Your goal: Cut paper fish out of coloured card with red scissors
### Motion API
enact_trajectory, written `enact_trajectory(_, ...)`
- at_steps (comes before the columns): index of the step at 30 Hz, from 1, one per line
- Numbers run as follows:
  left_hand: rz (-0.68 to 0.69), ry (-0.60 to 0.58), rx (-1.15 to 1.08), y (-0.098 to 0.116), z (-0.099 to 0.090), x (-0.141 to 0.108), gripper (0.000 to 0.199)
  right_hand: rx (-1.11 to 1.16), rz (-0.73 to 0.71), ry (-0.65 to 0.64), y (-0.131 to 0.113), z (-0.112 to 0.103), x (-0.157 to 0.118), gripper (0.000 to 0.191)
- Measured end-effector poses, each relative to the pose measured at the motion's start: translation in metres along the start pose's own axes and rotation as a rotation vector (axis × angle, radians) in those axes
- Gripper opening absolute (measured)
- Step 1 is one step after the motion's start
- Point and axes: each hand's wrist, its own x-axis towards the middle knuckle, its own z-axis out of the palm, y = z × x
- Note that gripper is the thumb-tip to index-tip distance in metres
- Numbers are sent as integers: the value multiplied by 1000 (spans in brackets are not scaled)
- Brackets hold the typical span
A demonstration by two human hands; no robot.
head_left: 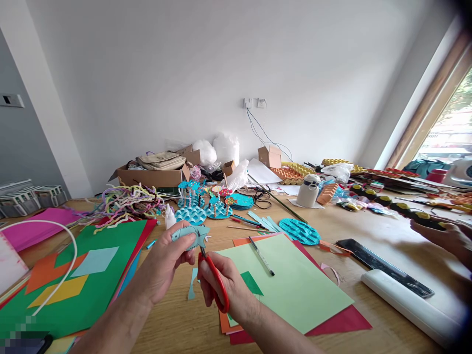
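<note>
My left hand (167, 263) pinches a light blue paper fish (190, 237) that has a drawn eye and a forked tail. In my right hand (230, 282) are red-handled scissors (217, 282), with the blades pointing up at the tail end of the fish. Whether the blades touch the paper I cannot tell. Below the hands, a narrow light blue paper scrap (191, 284) lies on the wooden table. Right of my right hand is a stack topped by a pale green sheet (295, 285), with a pen (261, 255) and a dark green paper piece (251, 283) on it.
Green card (99, 285) with coloured pieces lies left, behind a white cable (75, 241). A glue bottle (169, 217), pipe cleaners (136, 201) and blue fish models (217, 206) stand farther back. At right are a phone (383, 265), a white long case (405, 305) and another person's hand (442, 241).
</note>
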Motion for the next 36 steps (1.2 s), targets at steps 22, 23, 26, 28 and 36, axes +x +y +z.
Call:
enact_trajectory(22,9,-22,31,1,-2,0,13,-1,8,20,-2,2,1,50)
enact_trajectory(23,5,-10,24,1,-2,0,15,-2,8,19,-2,2,1,50)
enact_trajectory(26,-10,5,19,1,-3,0,17,-3,14,20,-3,2,0,51)
enact_trajectory(28,-10,-6,24,1,-4,0,15,-4,22,24,-3,2,0,51)
enact_trajectory(36,4,-18,4,2,-4,0,14,-30,11,19,-2,1,1,50)
